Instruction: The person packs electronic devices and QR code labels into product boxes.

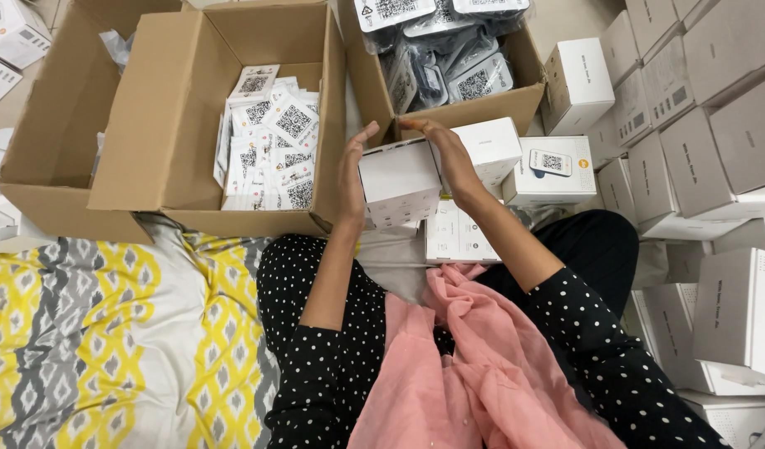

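You hold a small white box [399, 179] over your lap; your left hand [353, 170] clasps its left side and your right hand [449, 158] its top right edge; ahead, an open cardboard carton [183, 125] holds printed cards [270, 141], another carton [515, 100] bagged devices [449, 58]; stacked white boxes [698, 150] fill your right; a yellow-grey patterned sheet [108, 333] covers the floor.
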